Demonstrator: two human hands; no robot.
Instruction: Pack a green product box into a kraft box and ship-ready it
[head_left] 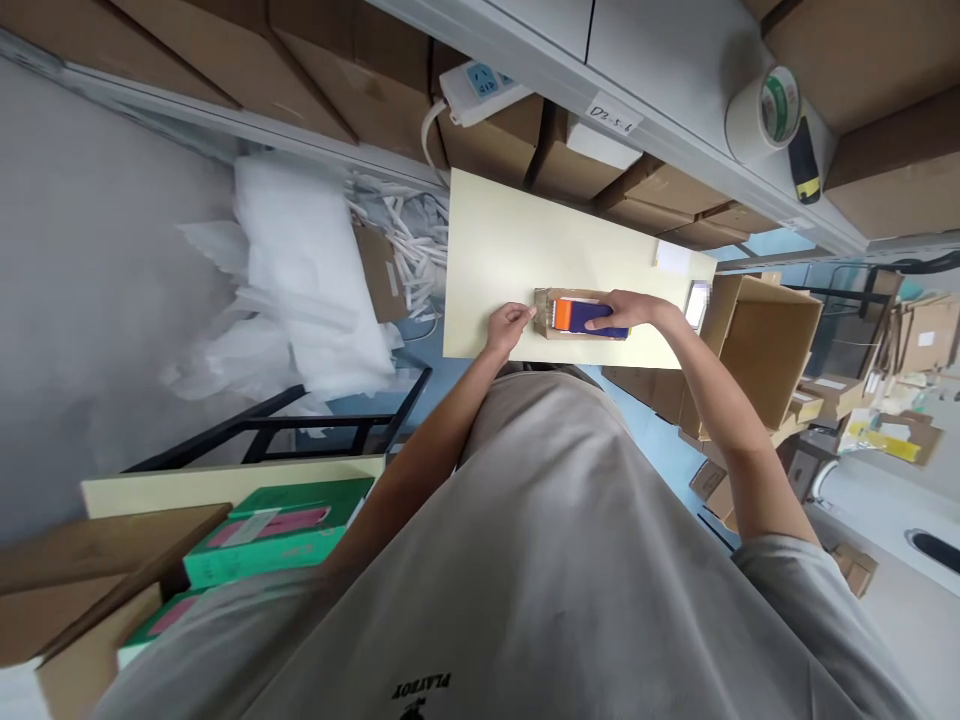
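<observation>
A small brown cardboard box (546, 312) lies on the cream table (502, 245) in front of me. An orange and blue package (574, 316) sits in it. My left hand (508, 325) is curled at the box's left end, and its fingers pinch the edge there. My right hand (628, 309) comes in from the right and its fingers close over the top of the orange and blue package. My grey shirt fills the lower part of the view.
A phone (697, 303) and a white slip (673, 256) lie at the table's right end. An open carton (769, 345) stands to the right. Green boxes (277, 528) sit at lower left, white plastic wrap (300, 270) at left. A tape roll (763, 110) and power strip (480, 85) rest on the shelf.
</observation>
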